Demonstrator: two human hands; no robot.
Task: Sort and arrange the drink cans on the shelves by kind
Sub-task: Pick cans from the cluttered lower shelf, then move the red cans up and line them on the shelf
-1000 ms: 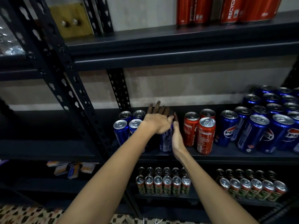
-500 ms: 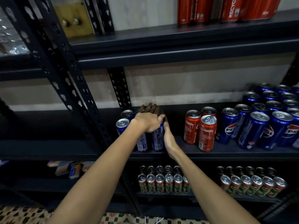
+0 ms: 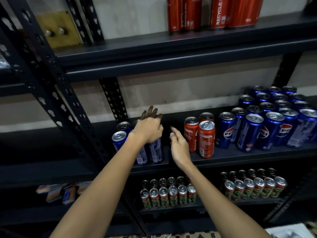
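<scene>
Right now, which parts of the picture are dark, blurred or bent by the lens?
Head view: left hand fingers fall in deep shadow over the blue cans; right hand slightly motion-blurred; Pepsi cans catch glare on their lids; shelf uprights lean from wide-angle distortion.

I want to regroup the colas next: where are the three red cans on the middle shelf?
The red cans stand mid-shelf, just right of the right hand and left of the Pepsi cans.

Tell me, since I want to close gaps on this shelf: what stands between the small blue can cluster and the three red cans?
No can. In the head view only the right hand hangs over bare shelf between the blue cluster and red cans.
</scene>
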